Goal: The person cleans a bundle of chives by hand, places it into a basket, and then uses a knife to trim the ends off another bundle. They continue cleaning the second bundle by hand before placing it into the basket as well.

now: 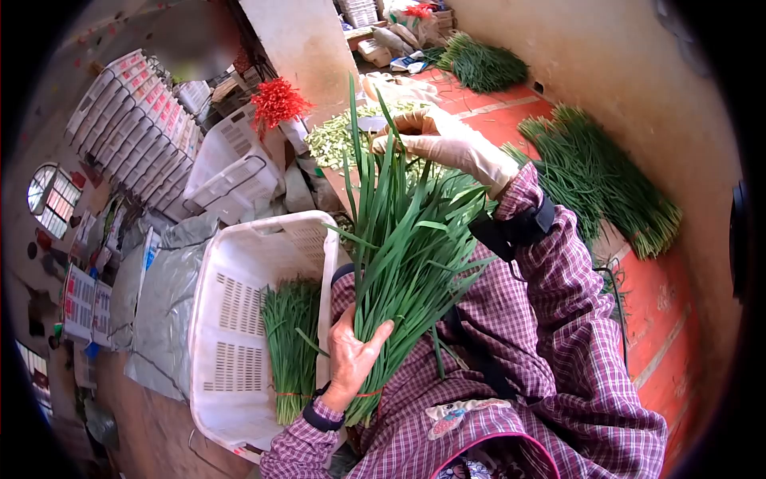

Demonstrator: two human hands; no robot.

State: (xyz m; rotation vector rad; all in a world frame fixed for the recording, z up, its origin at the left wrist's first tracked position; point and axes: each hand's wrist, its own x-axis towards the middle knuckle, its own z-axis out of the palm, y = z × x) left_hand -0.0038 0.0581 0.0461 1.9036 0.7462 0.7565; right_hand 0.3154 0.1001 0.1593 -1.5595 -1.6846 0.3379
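Observation:
My bare left hand (357,355) is wrapped round a bunch of garlic chives (407,263) near its lower end, where a red band circles the stems. The long flat green leaves fan upward across my lap. My right hand (435,142), in a pale glove, is at the upper leaves with its fingers curled in a pinch on a chive leaf. Just left of my left hand stands a white plastic crate (231,319). Inside it lies another banded bunch of chives (291,343).
Piles of green stalks (598,176) and a farther heap (483,64) lie on the red floor sheet (662,319) by the wall. Pale trimmings (335,140) are spread ahead. Red ties (279,102) hang near stacked white crates (140,128). A grey sack (171,311) sits left.

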